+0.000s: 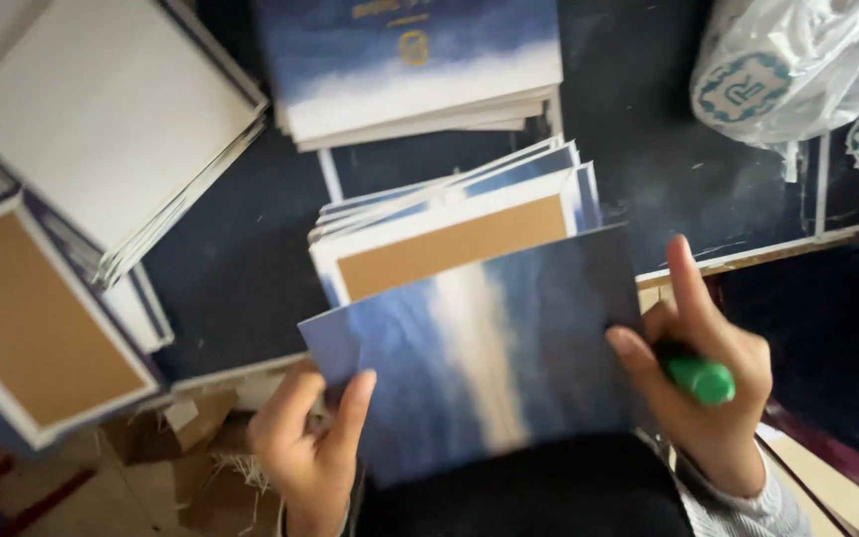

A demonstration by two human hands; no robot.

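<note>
My left hand (312, 438) grips the lower left corner of a blue card with a pale streak down its middle (479, 353), thumb on its face. My right hand (710, 383) pinches the card's right edge and also holds a green-capped marker (700, 378) in its palm, with the index finger raised. The card is tilted and held above a fanned stack of blue-edged cards with a brown panel (449, 244) on the dark table (241, 268).
A white-topped stack (111, 119) lies at the upper left, a brown-faced stack (32, 323) at the left, a blue-and-white stack (410, 70) at the top. A clear plastic bag of round patterned pieces (797, 70) sits at the upper right. Cardboard scraps (181, 447) lie below.
</note>
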